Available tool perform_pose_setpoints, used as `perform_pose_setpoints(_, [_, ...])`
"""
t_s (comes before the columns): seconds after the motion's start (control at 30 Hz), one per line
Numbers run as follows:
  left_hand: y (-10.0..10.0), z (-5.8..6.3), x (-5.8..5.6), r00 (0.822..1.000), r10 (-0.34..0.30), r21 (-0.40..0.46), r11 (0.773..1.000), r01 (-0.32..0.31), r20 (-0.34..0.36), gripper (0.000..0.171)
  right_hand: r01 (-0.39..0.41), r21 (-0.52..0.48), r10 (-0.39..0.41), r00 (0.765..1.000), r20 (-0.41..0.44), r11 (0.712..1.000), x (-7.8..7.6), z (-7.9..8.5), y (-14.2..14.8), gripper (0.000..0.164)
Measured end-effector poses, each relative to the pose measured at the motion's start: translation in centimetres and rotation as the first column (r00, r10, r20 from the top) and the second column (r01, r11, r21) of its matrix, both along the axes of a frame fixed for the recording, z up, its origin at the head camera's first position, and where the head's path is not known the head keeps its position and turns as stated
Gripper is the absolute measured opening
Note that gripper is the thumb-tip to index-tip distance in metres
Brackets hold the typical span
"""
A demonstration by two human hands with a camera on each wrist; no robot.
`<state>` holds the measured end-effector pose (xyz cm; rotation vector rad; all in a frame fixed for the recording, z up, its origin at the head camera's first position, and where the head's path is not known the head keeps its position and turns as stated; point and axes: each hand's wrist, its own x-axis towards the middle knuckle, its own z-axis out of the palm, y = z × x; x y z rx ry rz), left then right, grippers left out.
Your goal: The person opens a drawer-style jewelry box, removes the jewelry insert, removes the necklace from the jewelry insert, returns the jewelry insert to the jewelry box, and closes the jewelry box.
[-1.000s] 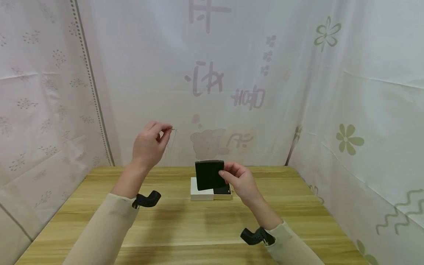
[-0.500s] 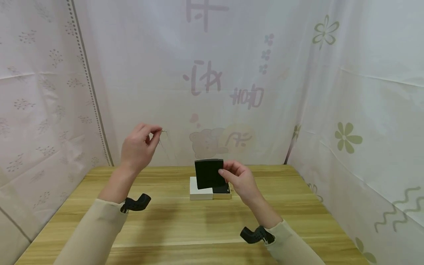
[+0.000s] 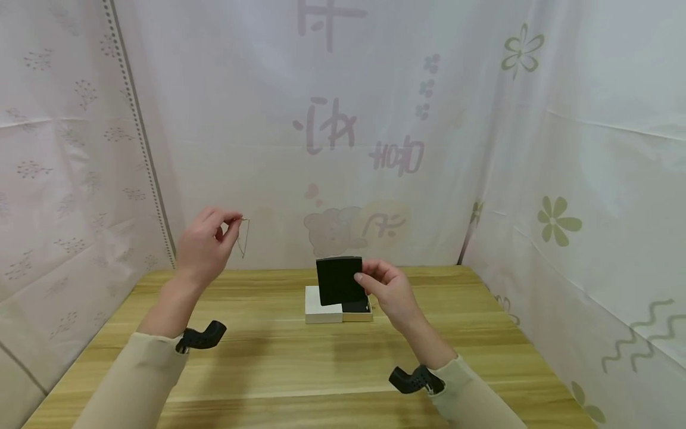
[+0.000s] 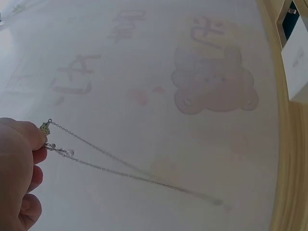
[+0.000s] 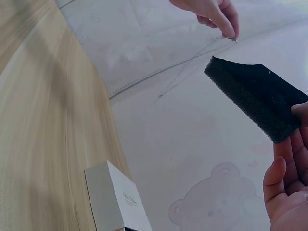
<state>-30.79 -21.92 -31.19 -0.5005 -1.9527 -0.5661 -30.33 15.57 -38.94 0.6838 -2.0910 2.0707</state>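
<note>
My left hand (image 3: 206, 244) pinches a thin silver-coloured necklace (image 4: 98, 168) between thumb and fingers, raised above the table's far left part. A small ornament (image 4: 44, 129) sits at the fingertips, and the chain hangs down in a narrow loop. My right hand (image 3: 393, 298) holds a flat square black foam pad (image 3: 340, 281) by its right side, thumb on the near face. In the right wrist view, the pad's edge looks thick and rough. Behind and below the pad, a white box lid (image 3: 324, 314) stands beside a shallow box base (image 3: 357, 317) with a dark inside, partly hidden.
The wooden table (image 3: 278, 363) carries the box parts near its far edge. Printed white cloth (image 3: 257, 119) hangs behind and along both sides. Each wrist wears a black camera mount (image 3: 203, 336).
My left hand has moved left and slightly down with the necklace, away from the foam pad. The hanging chain shows more clearly now. My right hand holds the pad nearly still.
</note>
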Motion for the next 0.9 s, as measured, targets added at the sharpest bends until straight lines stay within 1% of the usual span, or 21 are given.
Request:
perform_pose_setpoints(0.23, [-1.6,-0.9,0.5,0.999,0.03,0.016,0.999,-0.03,0.033,0.011,-0.011,0.0,0.011,1.0,-0.003,1.0,-0.2,-0.2,0.2,0.024])
perform_pose_setpoints(0.37, [-2.4,-1.4,0.8,0.997,0.064,0.005,0.998,-0.065,0.049,0.01,-0.009,0.0,0.009,1.0,0.0,1.0,-0.2,-0.3,0.3,0.023])
perform_pose_setpoints(0.6, [-3.7,-2.4,1.2,0.994,0.088,-0.017,0.996,-0.087,0.065,0.009,-0.001,0.001,0.001,1.0,0.006,1.0,-0.1,-0.5,0.3,0.023])
perform_pose_setpoints(0.77, [-4.6,-3.5,1.1,0.99,0.106,-0.021,0.994,-0.104,0.097,0.01,-0.005,0.005,0.005,1.0,0.009,1.0,-0.1,-0.7,0.3,0.023])
perform_pose_setpoints(0.9, [-5.3,-4.7,0.8,0.984,0.13,-0.04,0.991,-0.126,0.126,0.009,-0.004,0.008,0.004,1.0,0.013,1.0,-0.1,-0.9,0.4,0.023])
